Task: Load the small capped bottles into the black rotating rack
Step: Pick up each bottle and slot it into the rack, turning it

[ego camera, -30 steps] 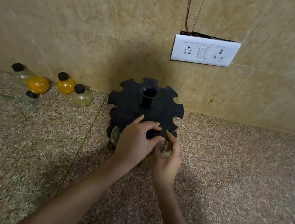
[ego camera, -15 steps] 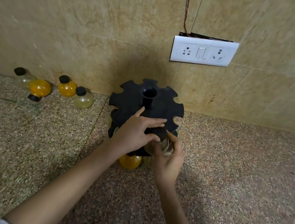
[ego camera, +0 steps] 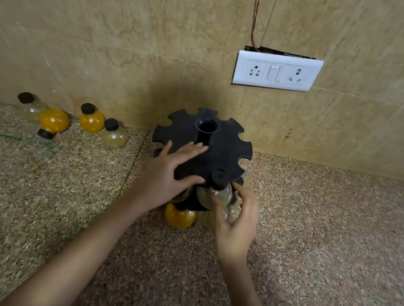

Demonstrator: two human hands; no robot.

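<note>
The black rotating rack stands on the counter against the wall. My left hand rests flat on its top disc, fingers spread and thumb at the front rim. A clear bottle hangs in a front notch, its black cap above the disc. My right hand holds this bottle's body, thumb on its front and fingers curled beside it. An orange bottle sits lower in the rack, beneath my left hand. Several loose bottles lie left by the wall: clear, orange, orange, pale.
The speckled granite counter runs right and toward me. A tiled wall rises directly behind the rack. A white socket and switch plate is on the wall above the rack, with a thin wire going up.
My left hand has drawn back from the rack's front edge, baring the cap of the clear bottle now seated in the notch. My right hand has stayed at that bottle.
</note>
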